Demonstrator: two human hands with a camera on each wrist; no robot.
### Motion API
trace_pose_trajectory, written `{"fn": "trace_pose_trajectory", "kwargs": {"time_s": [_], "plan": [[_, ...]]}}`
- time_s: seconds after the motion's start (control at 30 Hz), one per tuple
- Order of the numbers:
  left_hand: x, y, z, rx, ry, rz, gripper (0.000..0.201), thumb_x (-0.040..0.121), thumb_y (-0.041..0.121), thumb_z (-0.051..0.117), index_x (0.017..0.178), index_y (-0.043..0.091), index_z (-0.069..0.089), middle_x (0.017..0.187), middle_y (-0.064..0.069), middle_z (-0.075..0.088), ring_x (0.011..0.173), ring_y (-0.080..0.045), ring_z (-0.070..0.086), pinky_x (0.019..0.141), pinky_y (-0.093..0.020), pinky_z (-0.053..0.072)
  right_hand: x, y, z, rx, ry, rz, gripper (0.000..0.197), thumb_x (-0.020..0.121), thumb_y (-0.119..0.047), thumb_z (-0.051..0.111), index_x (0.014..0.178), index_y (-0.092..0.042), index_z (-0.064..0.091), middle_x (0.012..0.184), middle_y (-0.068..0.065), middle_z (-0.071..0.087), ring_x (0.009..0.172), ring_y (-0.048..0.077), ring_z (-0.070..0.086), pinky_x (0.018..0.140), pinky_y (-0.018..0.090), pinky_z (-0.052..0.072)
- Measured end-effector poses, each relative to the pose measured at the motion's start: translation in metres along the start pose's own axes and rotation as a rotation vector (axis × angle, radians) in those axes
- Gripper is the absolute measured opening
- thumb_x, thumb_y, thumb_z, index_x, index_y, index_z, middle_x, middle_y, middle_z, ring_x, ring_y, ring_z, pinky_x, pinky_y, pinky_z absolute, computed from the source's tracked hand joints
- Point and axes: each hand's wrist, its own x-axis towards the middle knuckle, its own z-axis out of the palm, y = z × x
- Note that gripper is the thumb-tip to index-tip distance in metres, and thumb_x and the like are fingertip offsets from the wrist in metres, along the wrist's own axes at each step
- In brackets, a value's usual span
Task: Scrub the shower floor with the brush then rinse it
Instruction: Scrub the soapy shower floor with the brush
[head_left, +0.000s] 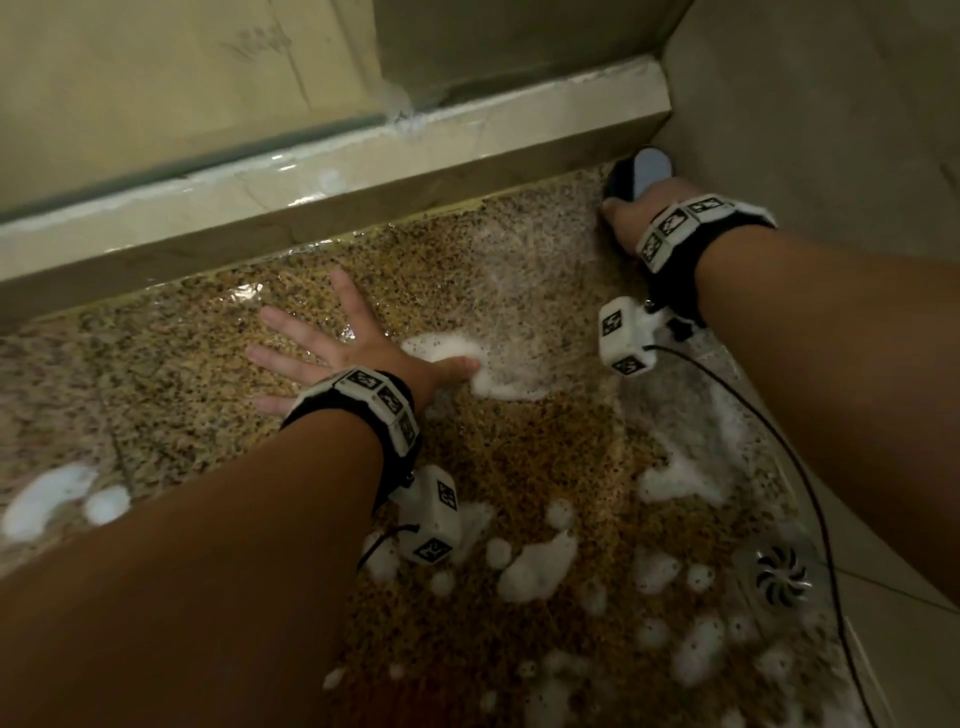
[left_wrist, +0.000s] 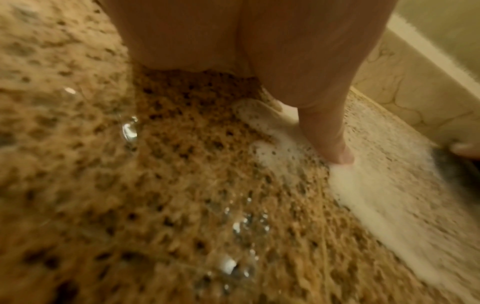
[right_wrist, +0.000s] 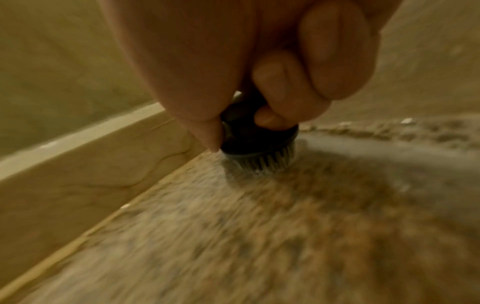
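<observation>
The shower floor (head_left: 519, 441) is wet speckled brown stone with patches of white foam (head_left: 535, 571). My right hand (head_left: 623, 213) grips a small round black brush (head_left: 636, 171) in the far right corner, where the kerb meets the wall. In the right wrist view my curled fingers (right_wrist: 275, 115) wrap the brush's black top (right_wrist: 259, 137), and its pale bristles (right_wrist: 259, 162) press on the floor (right_wrist: 259, 236). My left hand (head_left: 332, 348) lies flat on the wet floor with fingers spread. Its thumb (left_wrist: 335, 144) touches a foam patch (left_wrist: 283, 148).
A pale tiled kerb (head_left: 311, 176) runs along the far side, with a glass panel (head_left: 156, 78) above it. A beige wall (head_left: 831, 130) closes the right side. A round metal drain (head_left: 779, 574) sits at the lower right, with a black cable (head_left: 769, 431) running past it.
</observation>
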Motion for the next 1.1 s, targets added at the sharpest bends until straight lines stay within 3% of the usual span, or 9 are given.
{"fn": "trace_pose_trajectory", "kwargs": {"time_s": [0.17,0.27,0.37,0.47,0.63,0.73,0.87,1.0,1.1], "plan": [[0.000,0.002,-0.001,0.000,-0.003,-0.017,0.163,0.036,0.097,0.069,0.142,0.049,-0.044,0.151,-0.023,-0.050,0.141,-0.056,-0.037,0.107,-0.086,-0.004,-0.026,-0.045,0.026,0.058,-0.054,-0.149,0.079,0.093,-0.062,0.053,0.144,-0.003,0.040,0.137,0.020,0.054,0.116,0.039,0.058,0.080,0.035,0.043],[-0.001,0.001,-0.001,0.011,-0.013,-0.007,0.162,0.037,0.097,0.069,0.143,0.047,-0.044,0.150,-0.023,-0.051,0.140,-0.057,-0.037,0.106,-0.084,-0.007,-0.019,-0.023,0.016,0.002,-0.030,-0.147,0.080,0.098,-0.059,0.051,0.148,0.001,0.036,0.145,0.025,0.048,0.126,0.040,0.053,0.093,0.040,0.044],[-0.001,0.000,-0.002,0.014,-0.016,-0.006,0.162,0.038,0.097,0.070,0.143,0.047,-0.044,0.150,-0.023,-0.052,0.140,-0.056,-0.038,0.104,-0.084,-0.009,-0.001,0.011,0.002,-0.016,0.018,-0.004,0.074,0.104,-0.055,0.038,0.153,0.000,0.031,0.151,0.026,0.042,0.130,0.041,0.049,0.104,0.043,0.042],[-0.002,0.001,-0.001,0.010,-0.019,-0.005,0.162,0.038,0.096,0.070,0.143,0.048,-0.043,0.151,-0.024,-0.051,0.140,-0.056,-0.038,0.104,-0.084,-0.010,-0.011,0.008,0.001,0.007,0.003,0.008,0.076,0.103,-0.059,0.035,0.151,-0.001,0.033,0.145,0.026,0.049,0.122,0.042,0.054,0.097,0.045,0.046],[-0.002,0.000,0.001,0.030,0.011,-0.005,0.162,0.034,0.100,0.066,0.142,0.049,-0.043,0.153,-0.023,-0.048,0.141,-0.058,-0.035,0.103,-0.085,-0.006,-0.050,-0.040,0.026,0.127,-0.090,-0.120,0.077,0.095,-0.055,0.055,0.147,-0.004,0.034,0.142,0.018,0.050,0.117,0.035,0.057,0.083,0.033,0.042],[-0.005,0.001,0.002,0.033,0.033,-0.002,0.160,0.038,0.099,0.067,0.146,0.049,-0.039,0.155,-0.021,-0.046,0.143,-0.056,-0.033,0.105,-0.085,-0.004,-0.067,-0.050,0.042,0.146,-0.108,-0.166,0.077,0.091,-0.058,0.061,0.142,-0.006,0.036,0.106,0.010,0.055,0.072,0.023,0.052,0.062,0.029,0.040],[-0.008,0.003,0.002,0.065,0.052,-0.008,0.159,0.038,0.101,0.064,0.149,0.047,-0.036,0.157,-0.022,-0.043,0.146,-0.056,-0.028,0.108,-0.083,-0.001,-0.085,-0.048,0.055,0.110,-0.145,-0.221,0.078,0.091,-0.059,0.060,0.143,-0.007,0.033,0.081,0.001,0.050,0.063,0.019,0.051,0.050,0.028,0.036],[-0.012,0.001,-0.001,0.102,0.046,0.004,0.158,0.039,0.103,0.062,0.149,0.046,-0.036,0.158,-0.022,-0.041,0.147,-0.057,-0.025,0.109,-0.082,0.001,-0.092,-0.026,0.058,0.079,-0.166,-0.231,0.080,0.092,-0.058,0.060,0.145,-0.005,0.033,0.095,0.005,0.055,0.063,0.018,0.048,0.049,0.027,0.033],[-0.011,-0.003,-0.002,0.111,0.033,0.017,0.157,0.040,0.103,0.062,0.148,0.047,-0.038,0.157,-0.022,-0.043,0.146,-0.057,-0.027,0.107,-0.083,-0.001,-0.086,0.013,0.049,0.091,-0.120,-0.088,0.081,0.091,-0.059,0.061,0.145,-0.004,0.037,0.127,0.016,0.058,0.091,0.031,0.058,0.068,0.030,0.040]]}}
